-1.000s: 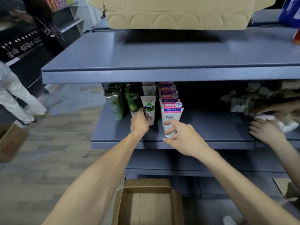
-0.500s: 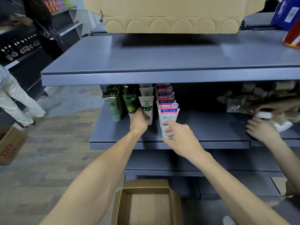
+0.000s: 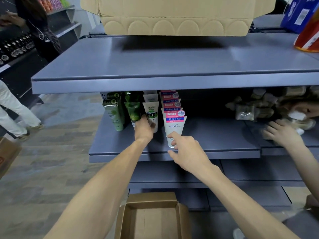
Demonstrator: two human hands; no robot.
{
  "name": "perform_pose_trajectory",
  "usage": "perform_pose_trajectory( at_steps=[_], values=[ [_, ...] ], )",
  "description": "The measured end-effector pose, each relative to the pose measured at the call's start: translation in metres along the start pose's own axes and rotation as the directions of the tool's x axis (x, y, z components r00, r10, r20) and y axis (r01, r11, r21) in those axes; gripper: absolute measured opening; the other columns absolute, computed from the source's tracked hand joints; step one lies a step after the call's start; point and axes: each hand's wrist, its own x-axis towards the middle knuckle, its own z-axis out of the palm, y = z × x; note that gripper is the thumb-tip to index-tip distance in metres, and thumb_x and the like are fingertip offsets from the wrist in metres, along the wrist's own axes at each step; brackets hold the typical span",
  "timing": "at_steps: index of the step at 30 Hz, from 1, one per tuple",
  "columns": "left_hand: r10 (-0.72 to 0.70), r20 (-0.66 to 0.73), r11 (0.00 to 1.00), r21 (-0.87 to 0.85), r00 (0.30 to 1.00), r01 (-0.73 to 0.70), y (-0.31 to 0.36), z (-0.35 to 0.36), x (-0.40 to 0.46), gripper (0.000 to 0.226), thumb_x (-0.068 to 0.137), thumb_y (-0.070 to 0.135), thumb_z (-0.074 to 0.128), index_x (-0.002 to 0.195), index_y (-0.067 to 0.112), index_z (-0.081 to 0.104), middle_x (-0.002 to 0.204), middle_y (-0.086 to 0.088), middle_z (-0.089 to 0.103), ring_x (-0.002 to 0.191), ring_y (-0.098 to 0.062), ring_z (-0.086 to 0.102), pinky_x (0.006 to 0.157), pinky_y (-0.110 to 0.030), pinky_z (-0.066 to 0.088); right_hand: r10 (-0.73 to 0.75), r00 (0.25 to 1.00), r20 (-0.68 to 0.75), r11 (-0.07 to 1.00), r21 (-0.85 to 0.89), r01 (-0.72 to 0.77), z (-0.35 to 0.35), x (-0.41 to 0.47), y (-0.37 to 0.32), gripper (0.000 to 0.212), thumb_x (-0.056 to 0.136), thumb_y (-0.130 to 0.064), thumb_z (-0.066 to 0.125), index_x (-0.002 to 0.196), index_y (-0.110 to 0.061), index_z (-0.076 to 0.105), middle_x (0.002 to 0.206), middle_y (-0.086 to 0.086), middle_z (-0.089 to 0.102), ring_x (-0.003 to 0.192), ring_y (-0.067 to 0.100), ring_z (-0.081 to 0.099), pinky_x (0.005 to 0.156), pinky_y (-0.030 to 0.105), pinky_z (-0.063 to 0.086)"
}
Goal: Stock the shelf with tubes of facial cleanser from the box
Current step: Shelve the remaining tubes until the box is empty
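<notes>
On the middle shelf (image 3: 215,153) stand rows of cleanser tubes: dark green ones (image 3: 113,116), light green ones (image 3: 133,111), white ones with a green label (image 3: 151,111), and white ones with pink and blue bands. My left hand (image 3: 144,130) grips the base of the front green-label tube. My right hand (image 3: 188,150) pinches the cap end of the front pink-banded Facial tube (image 3: 174,126), which stands upright at the head of its row. An open cardboard box (image 3: 151,216) lies on the floor below my arms; I see no tubes inside it.
A large cardboard box (image 3: 176,16) sits on the top shelf (image 3: 172,81). At the right, another person's hand (image 3: 283,135) handles packets (image 3: 250,111) on the same shelf. A person in white trousers (image 3: 10,109) stands at the left near another box (image 3: 6,152).
The pink-banded tube has gone back against its row and now stands upright. My right hand has slid down to its cap end. My left hand stays on the green-label tube.
</notes>
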Motion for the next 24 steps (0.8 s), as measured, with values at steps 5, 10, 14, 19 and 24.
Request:
perform_pose_trajectory(
  at_steps=[5, 10, 14, 19, 24],
  values=[
    [-0.009, -0.01, 1.0, -0.001, 1.0, 0.009, 0.003, 0.004, 0.003, 0.03, 0.092, 0.019, 0.06, 0.117, 0.006, 0.052, 0.112, -0.016, 0.062, 0.106, -0.037, 0.058, 0.074, -0.033, 0.041, 0.007, 1.0, -0.001, 1.0, -0.008, -0.007, 0.001, -0.001, 0.005, 0.045, 0.089, -0.027, 0.064, 0.129, -0.028, 0.044, 0.117, 0.0, 0.067, 0.096, 0.021, 0.067, 0.081, 0.038, 0.058],
    [0.005, -0.023, 1.0, -0.012, 1.0, -0.006, 0.007, 0.006, 0.007, 0.028, 0.091, 0.017, 0.06, 0.114, 0.002, 0.052, 0.111, -0.017, 0.062, 0.104, -0.035, 0.058, 0.073, -0.032, 0.04, 0.02, 1.0, 0.018, 1.0, -0.018, -0.019, 0.002, -0.003, 0.011, 0.043, 0.089, -0.026, 0.064, 0.127, -0.027, 0.045, 0.118, 0.0, 0.066, 0.096, 0.02, 0.067, 0.081, 0.037, 0.058],
    [-0.011, -0.026, 1.0, 0.005, 1.0, 0.011, 0.009, 0.008, 0.011, 0.028, 0.091, 0.017, 0.059, 0.113, 0.002, 0.052, 0.112, -0.02, 0.063, 0.105, -0.039, 0.059, 0.074, -0.036, 0.044, 0.03, 0.999, 0.029, 1.0, -0.002, -0.03, 0.003, -0.004, 0.014, 0.043, 0.089, -0.027, 0.064, 0.128, -0.029, 0.045, 0.117, -0.003, 0.066, 0.095, 0.018, 0.066, 0.081, 0.036, 0.058],
    [-0.01, -0.034, 1.0, 0.017, 0.999, 0.01, 0.009, 0.011, 0.014, 0.025, 0.091, 0.015, 0.058, 0.112, 0.002, 0.052, 0.11, -0.02, 0.064, 0.104, -0.039, 0.059, 0.071, -0.033, 0.041, 0.03, 0.999, 0.026, 1.0, 0.001, -0.03, 0.005, -0.003, 0.015, 0.043, 0.09, -0.028, 0.063, 0.128, -0.03, 0.045, 0.116, -0.005, 0.066, 0.094, 0.016, 0.066, 0.081, 0.035, 0.058],
    [0.005, -0.035, 1.0, 0.03, 0.999, -0.004, 0.008, 0.011, 0.015, 0.023, 0.092, 0.014, 0.058, 0.11, 0.001, 0.053, 0.109, -0.02, 0.063, 0.102, -0.038, 0.059, 0.07, -0.033, 0.041, 0.031, 0.999, 0.034, 0.999, -0.012, -0.031, 0.006, -0.005, 0.013, 0.043, 0.09, -0.029, 0.063, 0.129, -0.031, 0.045, 0.117, -0.004, 0.066, 0.097, 0.016, 0.066, 0.083, 0.034, 0.057]
  ],
)
